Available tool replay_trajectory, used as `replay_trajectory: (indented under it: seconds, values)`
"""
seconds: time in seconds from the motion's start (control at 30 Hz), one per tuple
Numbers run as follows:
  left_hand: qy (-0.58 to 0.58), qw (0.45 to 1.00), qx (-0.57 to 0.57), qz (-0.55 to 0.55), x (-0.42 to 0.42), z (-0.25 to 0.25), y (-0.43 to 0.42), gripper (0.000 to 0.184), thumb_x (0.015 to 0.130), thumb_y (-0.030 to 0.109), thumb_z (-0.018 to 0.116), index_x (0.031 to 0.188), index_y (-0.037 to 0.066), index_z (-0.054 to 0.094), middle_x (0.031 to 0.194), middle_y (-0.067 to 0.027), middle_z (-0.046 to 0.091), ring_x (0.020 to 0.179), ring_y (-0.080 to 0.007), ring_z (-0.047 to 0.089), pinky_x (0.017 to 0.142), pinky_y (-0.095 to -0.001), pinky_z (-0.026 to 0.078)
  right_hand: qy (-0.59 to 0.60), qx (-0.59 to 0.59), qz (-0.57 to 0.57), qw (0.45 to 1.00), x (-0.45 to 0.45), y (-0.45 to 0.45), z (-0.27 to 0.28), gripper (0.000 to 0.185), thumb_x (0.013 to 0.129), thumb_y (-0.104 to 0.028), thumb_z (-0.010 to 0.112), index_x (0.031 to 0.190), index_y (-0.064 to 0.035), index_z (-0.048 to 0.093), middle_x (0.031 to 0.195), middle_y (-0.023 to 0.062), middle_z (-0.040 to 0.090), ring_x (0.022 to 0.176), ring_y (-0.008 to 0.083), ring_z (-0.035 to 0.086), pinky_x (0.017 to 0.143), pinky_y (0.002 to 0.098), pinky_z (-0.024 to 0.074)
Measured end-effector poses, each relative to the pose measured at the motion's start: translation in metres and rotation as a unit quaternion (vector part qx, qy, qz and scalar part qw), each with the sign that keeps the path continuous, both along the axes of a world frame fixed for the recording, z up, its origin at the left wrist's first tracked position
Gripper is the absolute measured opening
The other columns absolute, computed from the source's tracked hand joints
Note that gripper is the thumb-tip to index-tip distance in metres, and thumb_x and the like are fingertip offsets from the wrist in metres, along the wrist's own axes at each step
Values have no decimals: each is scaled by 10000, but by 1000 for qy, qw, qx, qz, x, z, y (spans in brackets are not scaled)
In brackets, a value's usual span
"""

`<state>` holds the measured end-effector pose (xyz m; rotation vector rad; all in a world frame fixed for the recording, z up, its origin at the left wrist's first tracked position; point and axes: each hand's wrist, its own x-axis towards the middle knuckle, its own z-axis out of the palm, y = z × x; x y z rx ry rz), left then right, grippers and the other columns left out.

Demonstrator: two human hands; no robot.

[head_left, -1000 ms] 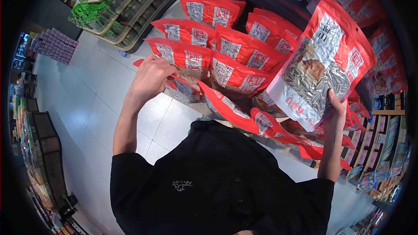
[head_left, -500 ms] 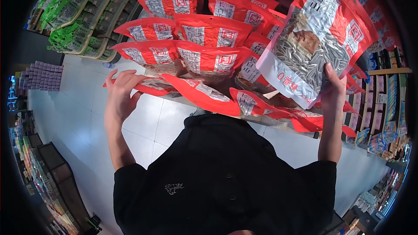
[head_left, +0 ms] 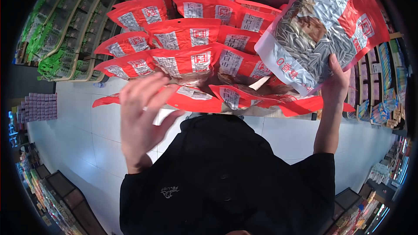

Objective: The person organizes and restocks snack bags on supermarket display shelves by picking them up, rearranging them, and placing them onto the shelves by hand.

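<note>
1. At the upper right, a large red-and-silver plastic pouch (head_left: 320,32) with a clear window of striped grey seeds reads 长白山 higher up and 0香精 along its bottom.
2. Similar red-and-silver pouches (head_left: 185,54) standing in rows also carry 长白山; the black short-sleeved shirt (head_left: 226,169) bears PELLIOT, upside down in this view.
3. The large pouch's top points to the upper right; its long axis slants down to the lower left, printed front towards the camera.
4. The right hand (head_left: 337,78) has its grip clamped on that pouch's lower side, thumb in front, fingers mostly hidden.
5. The left hand (head_left: 141,115), blurred, has its grip apart; whether it touches the nearest pouches, I cannot tell.
6. The large pouch blocks the display's right part; a pale flat strip (head_left: 260,82) lies just left of it. Bright green packets (head_left: 54,67) and stacked purple boxes (head_left: 39,106) stand far left.
</note>
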<state>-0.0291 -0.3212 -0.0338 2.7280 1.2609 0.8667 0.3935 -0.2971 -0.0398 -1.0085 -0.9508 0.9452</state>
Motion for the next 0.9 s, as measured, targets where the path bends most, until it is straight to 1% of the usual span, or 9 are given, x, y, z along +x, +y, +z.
replay_trajectory:
  seconds: [0.13, 0.3, 0.4, 0.5, 0.63, 0.7, 0.77, 0.83, 0.9]
  values:
    - [-44, 988, -78, -124, 88, -7, -1, 474, 733, 153, 776, 1167, 62, 610, 1119, -85, 629, 1110, -277, 577, 934, -413, 425, 2, 29, -60, 998, 7, -15, 5, 582, 878, -58, 626, 1392, 11, 362, 1241, 124, 581, 1087, 204, 615, 951, 364, 497]
    - [75, 993, 27, -90, 148, -49, 13, 163, 746, 63, 657, 892, -7, 647, 941, -106, 635, 966, -258, 610, 880, -385, 438, 4, 62, -90, 994, 32, -59, 2, 679, 833, -76, 642, 1417, 21, 310, 1262, 159, 554, 1125, 256, 591, 975, 421, 473]
    - [111, 982, -82, -128, 153, -61, 17, 100, 709, 28, 617, 805, 3, 622, 791, -97, 629, 833, -240, 620, 793, -359, 440, -1, 78, -71, 994, 60, -91, -18, 756, 795, -98, 647, 1431, 35, 260, 1282, 182, 530, 1155, 306, 564, 992, 455, 456]
    - [90, 985, -53, -140, 156, -60, 20, 50, 689, 19, 614, 738, 25, 605, 680, -85, 612, 737, -233, 621, 729, -353, 432, 45, 148, -53, 987, 83, -129, -58, 745, 796, -173, 628, 1419, 31, 274, 1253, 210, 533, 1063, 370, 586, 939, 495, 484]
    - [79, 983, -59, -156, 156, -53, 25, 44, 688, 25, 627, 717, 36, 596, 650, -81, 593, 710, -245, 617, 703, -362, 431, 155, 197, -8, 968, 94, -177, -109, 519, 911, -380, 531, 1273, -33, 394, 1064, 234, 606, 851, 366, 627, 737, 519, 543]
    - [65, 982, -81, -158, 155, -51, 28, 63, 686, 8, 631, 734, 39, 603, 657, -83, 589, 702, -254, 608, 685, -371, 421, 52, 119, -41, 991, 38, -158, -65, 457, 975, -520, 426, 1080, -75, 438, 799, 177, 642, 692, 321, 630, 642, 462, 561]
    - [46, 982, -92, -157, 151, -42, 31, 71, 686, 7, 634, 743, 41, 608, 660, -84, 588, 701, -255, 607, 677, -374, 417, 84, 168, 140, 972, 45, -166, -82, 350, 981, -345, 473, 1101, -17, 485, 1075, 318, 629, 1073, 473, 598, 904, 603, 484]
    - [1, 982, -112, -154, 148, -32, 36, 89, 697, 16, 668, 776, 43, 637, 673, -89, 593, 694, -257, 602, 656, -371, 406, 62, 138, 189, 970, 44, -165, -87, 313, 992, -294, 474, 1135, -16, 490, 1107, 314, 623, 1105, 496, 577, 919, 615, 469]
    - [-20, 981, -109, -156, 147, -24, 40, 86, 706, 22, 685, 779, 38, 643, 677, -88, 599, 690, -257, 602, 656, -367, 408, 4, 223, 253, 942, 34, -152, -98, 357, 967, -230, 534, 1248, -20, 467, 1142, 309, 613, 1122, 524, 555, 938, 631, 439]
